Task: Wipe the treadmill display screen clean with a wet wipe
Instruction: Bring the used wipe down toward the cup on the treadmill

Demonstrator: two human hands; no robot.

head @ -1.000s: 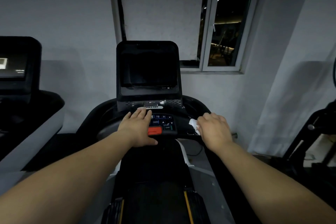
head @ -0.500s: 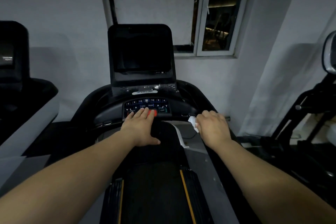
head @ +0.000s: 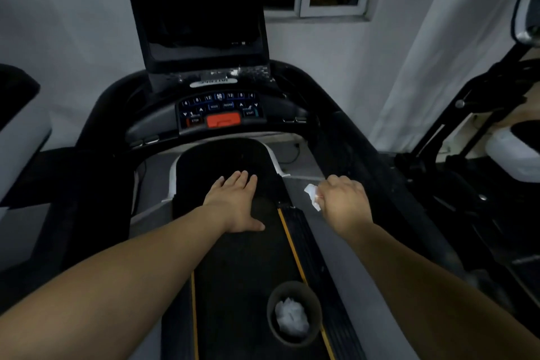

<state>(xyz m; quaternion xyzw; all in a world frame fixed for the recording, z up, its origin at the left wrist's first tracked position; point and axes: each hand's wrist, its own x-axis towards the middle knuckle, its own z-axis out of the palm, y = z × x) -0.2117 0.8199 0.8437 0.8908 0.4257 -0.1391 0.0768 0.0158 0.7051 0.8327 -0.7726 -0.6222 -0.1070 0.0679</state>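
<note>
I see the black treadmill running belt [head: 233, 272] with yellow edge lines filling the middle, and the dark rectangular treadmill display screen [head: 201, 9] standing upright above the keypad console [head: 219, 109]. A round dark bin [head: 293, 316] holding crumpled white tissue sits on the belt. My left hand [head: 236, 203] is flat, fingers straight, above the belt. My right hand [head: 343, 202] has its fingers curled round the small white wet wipe [head: 312, 196], well below the screen.
</note>
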